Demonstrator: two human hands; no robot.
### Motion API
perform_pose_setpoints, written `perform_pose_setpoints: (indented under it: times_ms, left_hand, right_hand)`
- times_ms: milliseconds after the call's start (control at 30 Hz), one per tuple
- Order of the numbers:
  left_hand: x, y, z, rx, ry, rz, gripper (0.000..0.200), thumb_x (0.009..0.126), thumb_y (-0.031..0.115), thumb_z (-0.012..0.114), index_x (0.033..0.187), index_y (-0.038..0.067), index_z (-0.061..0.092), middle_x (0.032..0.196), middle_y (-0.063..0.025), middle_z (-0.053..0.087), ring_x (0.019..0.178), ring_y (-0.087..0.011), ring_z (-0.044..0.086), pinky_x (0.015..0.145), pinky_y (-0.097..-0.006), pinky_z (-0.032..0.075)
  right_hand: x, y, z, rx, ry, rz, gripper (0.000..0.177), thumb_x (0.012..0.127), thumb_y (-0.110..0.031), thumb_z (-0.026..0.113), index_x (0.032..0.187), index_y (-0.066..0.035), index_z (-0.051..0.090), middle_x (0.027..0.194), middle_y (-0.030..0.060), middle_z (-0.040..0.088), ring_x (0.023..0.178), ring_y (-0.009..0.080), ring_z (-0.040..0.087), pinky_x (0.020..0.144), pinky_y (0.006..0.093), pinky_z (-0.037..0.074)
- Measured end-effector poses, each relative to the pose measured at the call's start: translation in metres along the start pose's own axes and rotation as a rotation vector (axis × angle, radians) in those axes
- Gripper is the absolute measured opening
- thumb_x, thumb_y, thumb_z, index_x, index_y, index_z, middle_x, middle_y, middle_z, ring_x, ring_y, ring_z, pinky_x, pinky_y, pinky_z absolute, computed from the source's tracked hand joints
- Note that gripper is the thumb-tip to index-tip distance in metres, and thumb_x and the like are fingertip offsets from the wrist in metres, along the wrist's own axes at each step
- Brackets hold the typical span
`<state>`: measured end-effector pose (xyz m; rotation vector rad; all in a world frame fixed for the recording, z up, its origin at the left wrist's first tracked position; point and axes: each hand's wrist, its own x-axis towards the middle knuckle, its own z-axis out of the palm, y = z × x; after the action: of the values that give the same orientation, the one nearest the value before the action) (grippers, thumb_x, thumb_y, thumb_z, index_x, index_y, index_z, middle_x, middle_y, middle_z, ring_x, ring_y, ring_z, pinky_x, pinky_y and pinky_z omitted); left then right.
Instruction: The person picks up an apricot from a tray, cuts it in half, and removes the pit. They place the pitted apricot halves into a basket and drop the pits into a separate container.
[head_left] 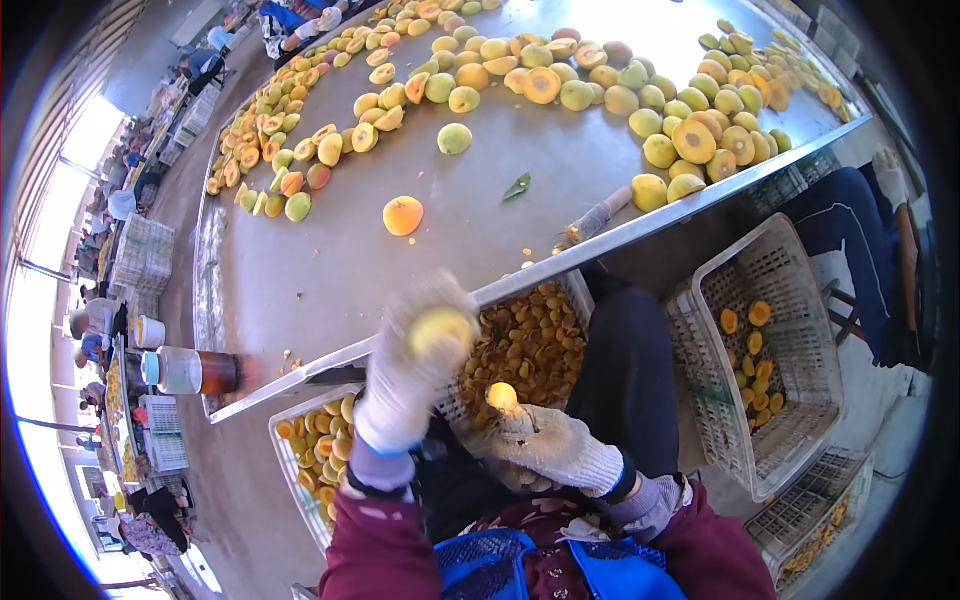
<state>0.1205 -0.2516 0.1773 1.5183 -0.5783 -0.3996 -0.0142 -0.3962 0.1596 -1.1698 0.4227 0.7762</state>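
My left hand (415, 355), in a pale work glove and blurred by motion, is closed round a yellow-green peach (438, 332) near the table's front edge. My right hand (565, 452), gloved too, is wrapped round a short tool (516, 425) whose kind is partly hidden. At the tool's tip sits a bright yellow round piece of fruit (502, 397). Beneath my hands is a crate of brown peach stones (535, 335). To its left, a white crate (290, 470) holds cut peach halves (322, 440).
The metal table (330, 270) bears many whole and cut peaches (540, 85), a loose half (403, 215), a leaf (517, 187) and a wrapped-handle tool (600, 215). A crate (800, 400) with several halves stands right, beside a seated person's leg (850, 260). A jar (190, 371) stands left.
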Motion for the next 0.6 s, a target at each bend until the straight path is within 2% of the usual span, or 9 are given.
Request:
perform_pose_setpoints:
  times_ms: [33, 100, 167, 200, 233, 300, 333, 400, 600]
  left_hand:
    - [-0.009, -0.003, 0.009, 0.453, -0.026, 0.193, 0.041, 0.084, 0.032, 0.073, 0.114, 0.007, 0.059, 0.107, -0.0104, 0.065, 0.099, -0.0237, 0.064, 0.082, -0.0375, 0.053]
    - [-0.02, 0.007, 0.031, 1.027, -0.156, 0.241, 0.03, 0.08, 0.02, 0.074, 0.105, 0.008, 0.063, 0.105, -0.0108, 0.067, 0.098, -0.0259, 0.066, 0.083, -0.0363, 0.053]
    - [-0.018, -0.009, 0.033, 1.039, 0.07, 0.123, 0.032, 0.077, 0.019, 0.075, 0.104, 0.008, 0.064, 0.103, -0.0117, 0.068, 0.097, -0.0287, 0.066, 0.084, -0.0354, 0.053]
    - [-0.018, -0.017, 0.028, 0.947, 0.15, 0.075, 0.032, 0.079, 0.019, 0.074, 0.107, 0.007, 0.063, 0.103, -0.0106, 0.067, 0.097, -0.0265, 0.066, 0.084, -0.0351, 0.052]
    - [-0.018, -0.025, 0.024, 0.56, 0.194, -0.119, 0.03, 0.085, 0.019, 0.07, 0.111, 0.005, 0.062, 0.105, -0.0091, 0.067, 0.095, -0.0229, 0.066, 0.083, -0.0343, 0.052]
    - [-0.022, -0.027, 0.015, -0.074, 0.227, -0.332, 0.039, 0.092, 0.031, 0.064, 0.117, 0.002, 0.058, 0.107, -0.01, 0.065, 0.094, -0.0219, 0.065, 0.085, -0.0349, 0.052]
    - [-0.027, -0.025, 0.012, -0.071, 0.225, -0.33, 0.039, 0.092, 0.031, 0.064, 0.117, 0.002, 0.058, 0.107, -0.01, 0.065, 0.094, -0.0219, 0.065, 0.085, -0.0349, 0.052]
    - [-0.04, -0.022, 0.01, -0.496, 0.146, -0.406, 0.058, 0.093, 0.049, 0.057, 0.123, 0.0, 0.053, 0.108, -0.0135, 0.064, 0.092, -0.0236, 0.065, 0.085, -0.0364, 0.053]
    - [-0.065, -0.012, 0.026, -0.439, 0.123, -0.417, 0.07, 0.094, 0.06, 0.047, 0.126, -0.002, 0.053, 0.108, -0.0134, 0.065, 0.096, -0.0214, 0.064, 0.089, -0.034, 0.049]
  right_hand:
    - [0.0, -0.002, 0.002, -0.082, 0.034, 0.016, 0.019, 0.091, -0.032, 0.059, 0.098, -0.014, 0.057, 0.062, -0.0012, 0.053, 0.048, 0.0075, 0.048, 0.042, 0.0226, 0.04]
    - [0.009, 0.008, 0.005, -0.106, -0.016, 0.033, 0.021, 0.091, -0.033, 0.057, 0.098, -0.014, 0.057, 0.062, -0.0007, 0.054, 0.049, 0.0082, 0.05, 0.044, 0.0237, 0.041]
    - [0.009, 0.011, 0.011, -0.125, -0.067, 0.048, 0.022, 0.092, -0.035, 0.056, 0.099, -0.013, 0.057, 0.063, -0.0001, 0.055, 0.05, 0.009, 0.052, 0.045, 0.0247, 0.043]
    - [0.004, 0.007, 0.016, -0.265, -0.032, 0.009, 0.024, 0.091, -0.036, 0.056, 0.099, -0.013, 0.057, 0.063, 0.0002, 0.057, 0.051, 0.0096, 0.055, 0.046, 0.0254, 0.044]
    - [-0.002, 0.005, 0.021, -0.406, -0.001, -0.024, 0.025, 0.091, -0.037, 0.055, 0.1, -0.013, 0.058, 0.064, 0.0005, 0.059, 0.052, 0.0102, 0.057, 0.048, 0.0262, 0.045]
    - [-0.009, -0.001, 0.018, -0.394, 0.022, -0.095, 0.026, 0.089, -0.036, 0.058, 0.101, -0.013, 0.058, 0.066, 0.0014, 0.062, 0.055, 0.011, 0.061, 0.05, 0.0269, 0.048]
    - [-0.01, 0.0, 0.017, -0.338, 0.08, -0.088, 0.026, 0.089, -0.035, 0.059, 0.102, -0.013, 0.059, 0.066, 0.0017, 0.062, 0.055, 0.0112, 0.061, 0.05, 0.0268, 0.048]
    - [-0.012, 0.001, 0.015, -0.262, 0.13, -0.063, 0.028, 0.088, -0.033, 0.061, 0.105, -0.012, 0.059, 0.064, 0.0023, 0.063, 0.054, 0.0112, 0.062, 0.051, 0.0269, 0.05]
    - [-0.006, 0.01, 0.018, -0.386, 0.233, -0.251, 0.029, 0.087, -0.037, 0.061, 0.102, -0.012, 0.061, 0.06, 0.0009, 0.062, 0.051, 0.0116, 0.061, 0.051, 0.0278, 0.05]
